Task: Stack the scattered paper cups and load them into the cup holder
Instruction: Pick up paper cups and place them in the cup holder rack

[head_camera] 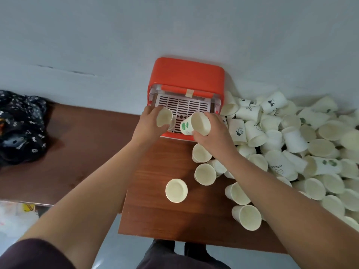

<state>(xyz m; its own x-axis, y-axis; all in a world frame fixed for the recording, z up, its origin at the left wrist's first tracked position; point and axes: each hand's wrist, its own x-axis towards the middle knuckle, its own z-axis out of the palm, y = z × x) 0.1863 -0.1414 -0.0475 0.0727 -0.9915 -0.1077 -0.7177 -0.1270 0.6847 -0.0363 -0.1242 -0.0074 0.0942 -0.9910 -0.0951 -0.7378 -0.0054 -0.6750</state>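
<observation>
An orange cup holder (189,73) with a white slotted tray (186,107) stands against the wall at the back of the wooden table (155,216). My left hand (148,123) grips a plain paper cup (164,117) over the tray's left side, mouth toward me. My right hand (212,133) grips a cup with a green print (196,124) over the tray's front right, tilted with its mouth facing me. A large pile of white paper cups (303,152) covers the table's right side. One cup (176,190) stands upright alone near the middle.
A dark patterned cloth (21,125) lies on a lower brown surface at the left. Several loose cups (205,174) lie just below my right wrist, and others (246,217) near the table's front right. The white wall rises right behind the holder.
</observation>
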